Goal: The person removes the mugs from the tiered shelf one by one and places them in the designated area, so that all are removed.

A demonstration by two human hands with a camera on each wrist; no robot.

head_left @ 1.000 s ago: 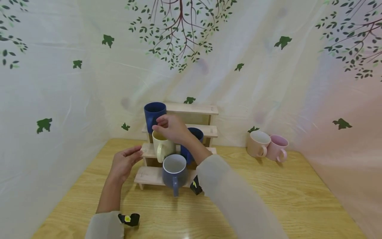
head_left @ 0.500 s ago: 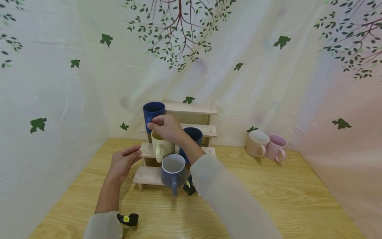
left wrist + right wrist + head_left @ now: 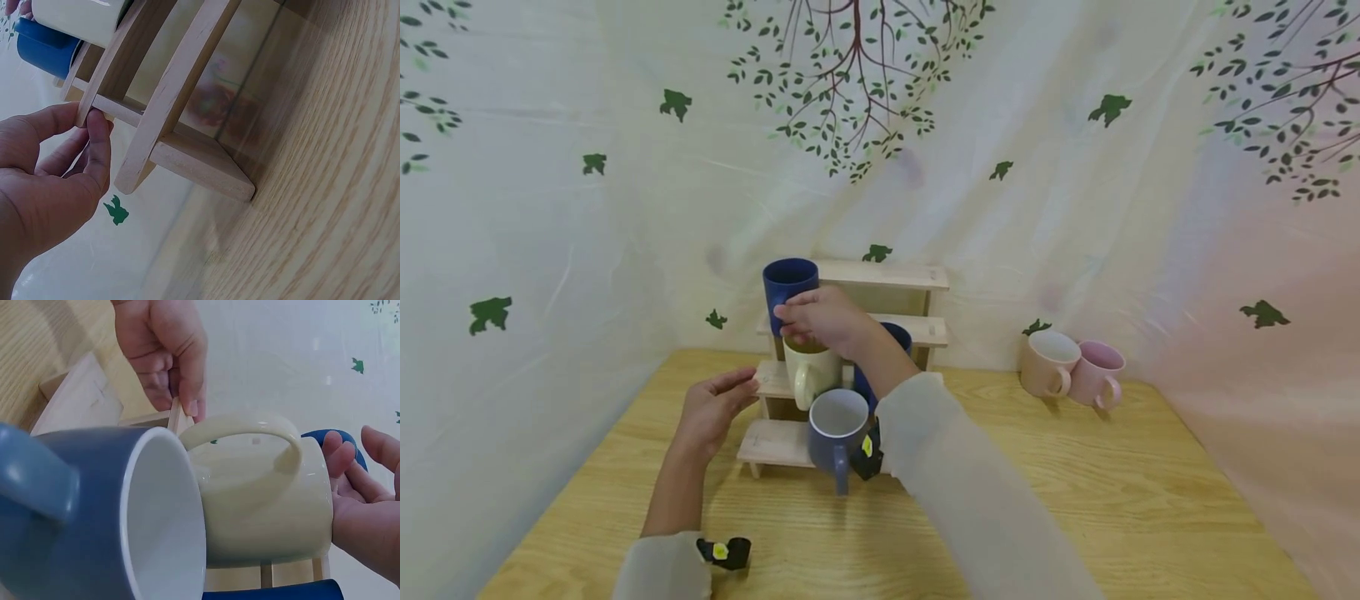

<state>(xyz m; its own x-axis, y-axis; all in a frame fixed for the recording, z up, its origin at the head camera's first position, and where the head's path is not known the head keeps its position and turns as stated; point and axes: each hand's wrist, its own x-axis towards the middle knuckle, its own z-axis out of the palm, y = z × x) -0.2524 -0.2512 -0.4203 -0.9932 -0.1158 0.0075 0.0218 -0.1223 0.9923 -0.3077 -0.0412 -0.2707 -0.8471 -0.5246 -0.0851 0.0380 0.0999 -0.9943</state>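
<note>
My right hand [image 3: 831,321] is at the handle of a tall dark blue mug [image 3: 775,279] standing upright at the stand's upper left. Its fingers appear to hold that handle, partly hidden in the right wrist view. Just below the hand sits a cream mug [image 3: 812,371], its handle facing me. My left hand [image 3: 56,172] pinches the left end of a step of the light wooden tiered stand [image 3: 880,273]. A grey-blue mug [image 3: 827,437] with a white inside rests on the lowest step. Another dark blue mug [image 3: 897,335] stands behind my right forearm, partly covered.
To the right on the wooden table [image 3: 1075,492], a peach mug [image 3: 1037,371] and a pink mug [image 3: 1086,383] stand side by side. A pale cloth [image 3: 925,208] with leaf and branch prints hangs behind the stand and along both sides.
My right hand has moved slightly left, from over the cream mug onto the tall blue mug's handle. The left hand keeps its hold on the stand.
</note>
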